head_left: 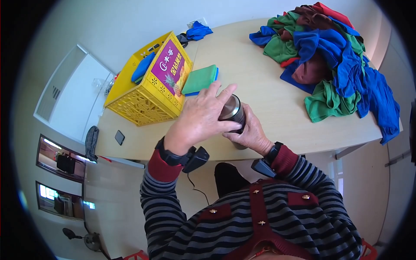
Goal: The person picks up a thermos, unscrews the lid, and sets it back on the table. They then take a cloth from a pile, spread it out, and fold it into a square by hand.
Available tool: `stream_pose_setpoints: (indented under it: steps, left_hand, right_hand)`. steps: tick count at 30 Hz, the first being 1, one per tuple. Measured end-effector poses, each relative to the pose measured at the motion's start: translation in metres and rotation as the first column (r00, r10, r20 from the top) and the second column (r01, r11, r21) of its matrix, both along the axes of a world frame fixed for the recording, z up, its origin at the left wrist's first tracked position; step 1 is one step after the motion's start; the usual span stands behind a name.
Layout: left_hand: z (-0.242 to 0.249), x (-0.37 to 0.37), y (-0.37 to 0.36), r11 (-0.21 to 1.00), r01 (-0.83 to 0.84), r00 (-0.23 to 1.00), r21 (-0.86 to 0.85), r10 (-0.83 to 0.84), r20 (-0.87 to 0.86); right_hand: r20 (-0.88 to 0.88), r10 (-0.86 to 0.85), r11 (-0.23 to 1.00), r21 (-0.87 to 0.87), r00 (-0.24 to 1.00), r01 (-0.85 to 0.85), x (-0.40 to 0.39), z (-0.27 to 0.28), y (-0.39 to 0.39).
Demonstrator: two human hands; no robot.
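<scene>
A dark thermos flask with a shiny metal-rimmed top is held over the near side of the table. My left hand curves around its upper part, with the thumb on the near side and the fingers on the far side. Around the body of the flask, my right hand is closed from the right. Just beyond my left hand lies a stack of folded cloths, green on top with blue beneath.
A yellow plastic crate with folded cloths inside stands on the left. A phone lies near the table's left edge. Crumpled green, blue, red and brown cloths form a pile at the right. A blue cloth sits behind the crate.
</scene>
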State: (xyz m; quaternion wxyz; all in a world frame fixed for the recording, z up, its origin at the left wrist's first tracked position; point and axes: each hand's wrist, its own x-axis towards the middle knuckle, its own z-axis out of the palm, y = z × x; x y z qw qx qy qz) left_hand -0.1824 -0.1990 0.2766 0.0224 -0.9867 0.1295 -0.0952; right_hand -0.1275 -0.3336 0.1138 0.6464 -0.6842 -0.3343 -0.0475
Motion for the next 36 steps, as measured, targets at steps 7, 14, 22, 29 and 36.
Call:
stream_pose_setpoints:
  steps: [7,14,22,29,36]
  left_hand:
    - [0.022,0.004,-0.025,0.949,-0.292,0.921,0.117,0.312,-0.234]
    - [0.005,0.004,0.012,0.949,0.269,0.963,-0.165,-0.265,0.045]
    - [0.011,0.009,-0.020,0.967,-0.254,0.965,-0.024,0.252,-0.071]
    - [0.010,0.013,-0.030,0.925,-0.380,0.925,-0.023,0.379,-0.039]
    - [-0.001,0.005,-0.001,1.000,-0.011,1.000,-0.022,0.011,0.028]
  right_hand:
    - [0.079,-0.013,0.999,-0.033,0.997,0.016,0.005,-0.006,0.005]
    - [-0.010,-0.005,1.000,-0.028,1.000,0.005,-0.003,0.002,-0.001]
    - [-0.077,0.005,1.000,-0.018,0.997,-0.006,-0.008,0.006,0.002]
    - [-0.078,-0.068,0.994,-0.092,0.995,0.061,-0.013,0.000,0.009]
    - [-0.008,-0.135,0.990,-0.052,0.991,0.135,-0.016,-0.001,0.006]
